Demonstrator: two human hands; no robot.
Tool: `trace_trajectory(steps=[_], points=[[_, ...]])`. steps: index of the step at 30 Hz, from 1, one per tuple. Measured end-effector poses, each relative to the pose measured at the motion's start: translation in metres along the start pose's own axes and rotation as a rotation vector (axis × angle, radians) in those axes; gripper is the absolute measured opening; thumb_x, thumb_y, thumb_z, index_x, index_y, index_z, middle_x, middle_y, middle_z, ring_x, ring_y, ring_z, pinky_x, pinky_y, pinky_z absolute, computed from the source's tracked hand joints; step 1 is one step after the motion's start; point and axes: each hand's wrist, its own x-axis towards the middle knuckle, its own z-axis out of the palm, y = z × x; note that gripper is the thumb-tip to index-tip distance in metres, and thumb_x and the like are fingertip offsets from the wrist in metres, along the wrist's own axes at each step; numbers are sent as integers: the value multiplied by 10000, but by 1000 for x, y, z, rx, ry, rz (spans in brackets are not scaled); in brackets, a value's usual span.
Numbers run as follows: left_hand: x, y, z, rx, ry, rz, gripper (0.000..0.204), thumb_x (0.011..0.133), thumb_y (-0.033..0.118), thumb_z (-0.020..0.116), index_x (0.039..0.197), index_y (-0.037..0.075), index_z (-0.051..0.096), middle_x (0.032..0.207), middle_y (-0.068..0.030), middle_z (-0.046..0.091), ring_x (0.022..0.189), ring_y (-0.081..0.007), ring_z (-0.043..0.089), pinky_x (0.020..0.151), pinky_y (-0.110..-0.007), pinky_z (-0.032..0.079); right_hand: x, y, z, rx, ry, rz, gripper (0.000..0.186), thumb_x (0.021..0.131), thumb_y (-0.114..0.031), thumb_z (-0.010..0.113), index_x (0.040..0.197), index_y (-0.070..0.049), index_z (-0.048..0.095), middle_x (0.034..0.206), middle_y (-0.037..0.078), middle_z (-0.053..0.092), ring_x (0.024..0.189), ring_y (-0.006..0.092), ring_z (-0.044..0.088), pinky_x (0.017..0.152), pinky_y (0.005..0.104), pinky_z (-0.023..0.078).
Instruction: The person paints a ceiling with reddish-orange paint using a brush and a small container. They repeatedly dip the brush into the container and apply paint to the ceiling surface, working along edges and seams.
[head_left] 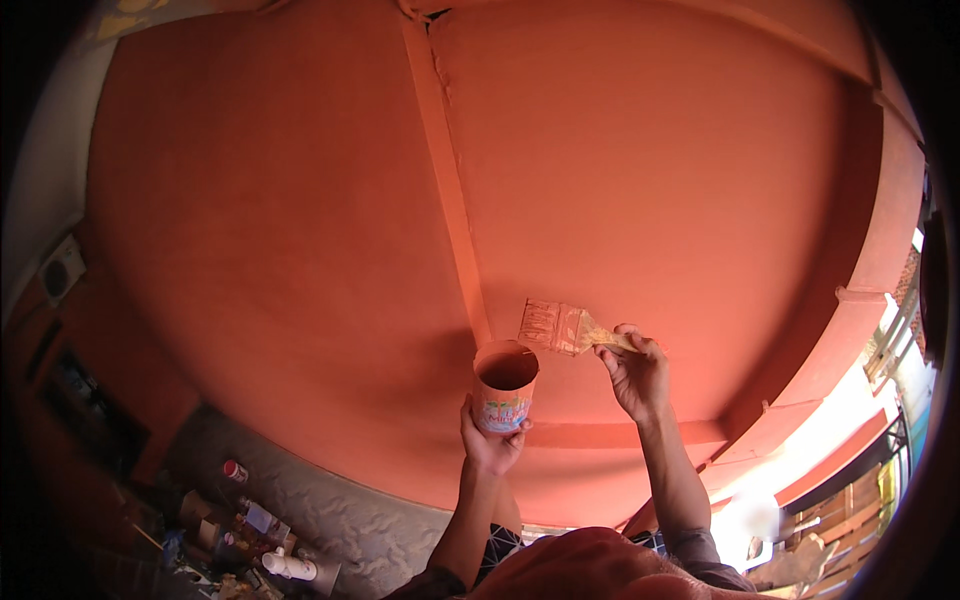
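My left fingers [519, 436] curl around the lower part of the paint cup [505, 408], mouth up. My right fingers [647, 347] close on the handle of the brush [556, 326], its long axis slanting up-left, bristles above and right of the cup's rim.

Main wall: orange-red wall [650, 180], matte, fills most of view
Strip: narrow orange strip [440, 150] down the wall from top edge to centre, rough along its right side
Left edge: pale grey wall section [55, 150]; white boxed unit [62, 270] with dark round face
Floor: grey, mottled floor [360, 525], lower left
Clutter: white container [288, 565], red container [235, 470], mixed items
Right: wooden slats [850, 530]
Light: strong daylight from right, left side dim
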Motion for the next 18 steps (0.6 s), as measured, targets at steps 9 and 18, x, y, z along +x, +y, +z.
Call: trace_trajectory(steps=[9,18], points=[[4,0,8,-11,35,28,699,953,674,431,1284,72,556,1056,-137,609,777,-309,602,439,-279,492,74,-51,74,271,-316,-205,412,988,-154,502,1207,191,550,1256,350,541,1263,514,531,1115,417,520],[3,0,18,-41,-98,44,688,940,570,459,1369,32,463,1197,-209,516,825,-313,561,489,-284,501,145,-66,165,354,-563,-284,514,1043,-150,358,1462,141,295,1513,456,154,1378,540,396,1187,471,442]])
